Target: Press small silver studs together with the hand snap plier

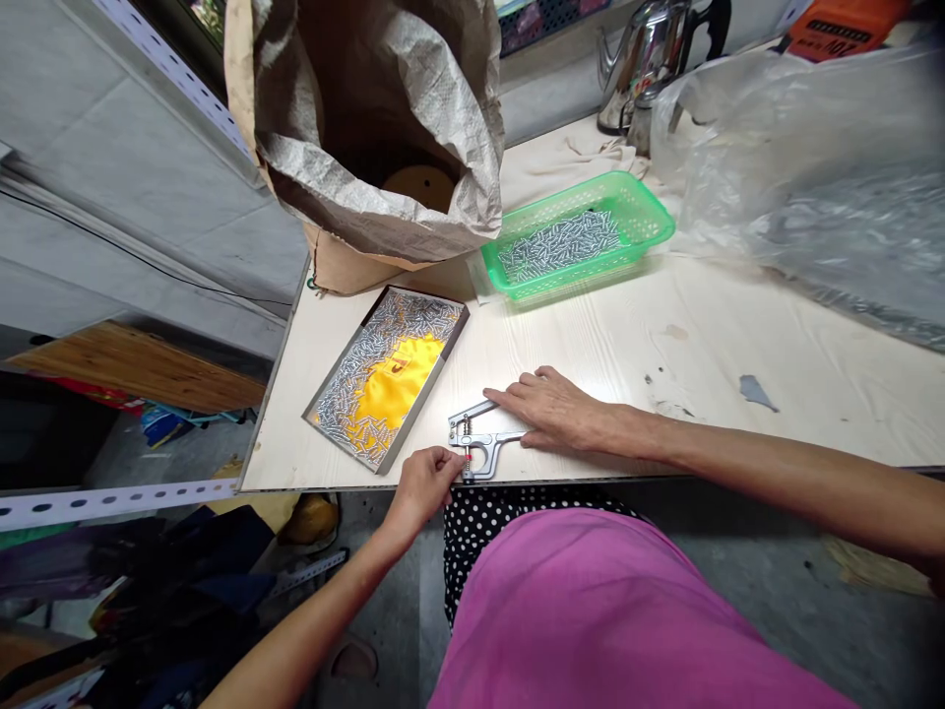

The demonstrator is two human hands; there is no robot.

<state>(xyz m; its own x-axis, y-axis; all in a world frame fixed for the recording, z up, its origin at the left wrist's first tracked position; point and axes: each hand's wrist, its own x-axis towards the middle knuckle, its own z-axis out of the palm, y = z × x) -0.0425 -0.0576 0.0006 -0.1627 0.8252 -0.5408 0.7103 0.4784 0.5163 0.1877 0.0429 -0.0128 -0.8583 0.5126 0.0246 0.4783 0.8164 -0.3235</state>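
Note:
Near the table's front edge lie metal hand pliers (483,440) with a spring and a C-shaped jaw, like snap-fastener pliers. My right hand (553,409) grips their two handles, which are spread apart. My left hand (432,478) is at the jaw end, thumb and fingertips pinched together beside a small red spot; what they pinch is too small to make out. Left of the pliers, a shallow tray (435,379) holds many small silvery metal pieces (354,364) around a bright yellow patch (399,379).
Behind the tray stands a large open paper sack (465,187). A green plastic basket (642,236) holds more small silvery pieces. A steel kettle (642,64) is at the back, and a clear plastic bag (827,167) covers the right rear. A grey scrap (757,392) lies on the table (576,335).

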